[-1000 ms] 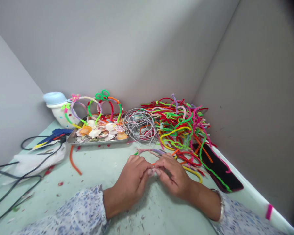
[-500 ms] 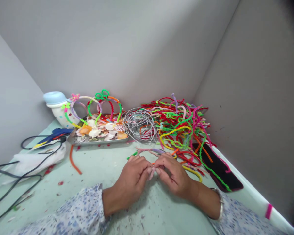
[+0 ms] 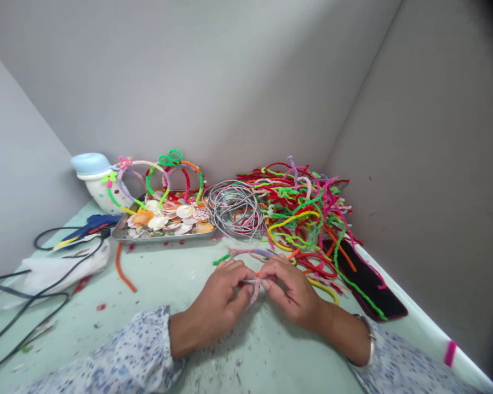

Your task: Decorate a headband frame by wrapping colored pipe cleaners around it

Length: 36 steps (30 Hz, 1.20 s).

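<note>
My left hand (image 3: pixel 221 298) and my right hand (image 3: pixel 292 290) meet low over the table. Between their fingertips is a short pale pink pipe cleaner (image 3: pixel 254 294), its end hanging down. My right thumb and forefinger pinch it; my left thumb and forefinger are closed lightly about it, with a slight gap showing. A bit of orange pipe cleaner (image 3: pixel 257 274) peeks out between the forefingers. Just beyond my knuckles lies a pink and purple pipe-cleaner strip (image 3: pixel 246 251) with a green end, partly hidden by my hands.
A metal tray (image 3: pixel 164 237) of shells stands at the back, with pipe-cleaner hoops (image 3: pixel 184 180) above it. Beside it are coiled wire (image 3: pixel 235 210) and a heap of pipe cleaners (image 3: pixel 299 202). A black phone-like slab (image 3: pixel 378 293) lies right; cables (image 3: pixel 36 298) and a bottle (image 3: pixel 101 183) are left.
My left thumb has drawn slightly away from the forefinger, so more of the pink pipe cleaner shows. My right hand keeps its pinch almost unmoved.
</note>
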{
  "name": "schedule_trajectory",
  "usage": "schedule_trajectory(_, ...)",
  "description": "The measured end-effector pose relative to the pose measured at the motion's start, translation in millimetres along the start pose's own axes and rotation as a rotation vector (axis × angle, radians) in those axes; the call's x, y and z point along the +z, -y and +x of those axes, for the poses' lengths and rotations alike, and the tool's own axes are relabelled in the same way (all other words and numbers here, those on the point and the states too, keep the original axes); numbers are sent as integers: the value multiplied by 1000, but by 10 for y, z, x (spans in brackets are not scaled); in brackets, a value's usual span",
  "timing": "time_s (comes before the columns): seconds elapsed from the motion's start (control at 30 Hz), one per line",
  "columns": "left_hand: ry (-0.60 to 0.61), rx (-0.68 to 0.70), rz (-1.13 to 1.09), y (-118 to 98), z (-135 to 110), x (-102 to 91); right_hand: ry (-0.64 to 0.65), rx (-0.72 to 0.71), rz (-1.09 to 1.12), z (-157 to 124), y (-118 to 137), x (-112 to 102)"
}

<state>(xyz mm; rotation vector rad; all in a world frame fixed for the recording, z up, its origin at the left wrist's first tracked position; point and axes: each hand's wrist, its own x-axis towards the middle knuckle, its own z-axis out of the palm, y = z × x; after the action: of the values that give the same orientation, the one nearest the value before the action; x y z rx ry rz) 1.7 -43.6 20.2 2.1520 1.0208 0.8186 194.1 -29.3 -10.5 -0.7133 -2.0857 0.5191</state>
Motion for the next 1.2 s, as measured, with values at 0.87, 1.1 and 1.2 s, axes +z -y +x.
schedule_trajectory(0.87,-127,-40,-4,106,0,98,-29,33,13,-6,8,6)
schedule_trajectory(1.1,-132,3,26,149,15,99,-36,35,5,1,7,7)
schedule_trajectory(1.2,-131,28,30,166,23,92,-31,43,2,4,8,5)
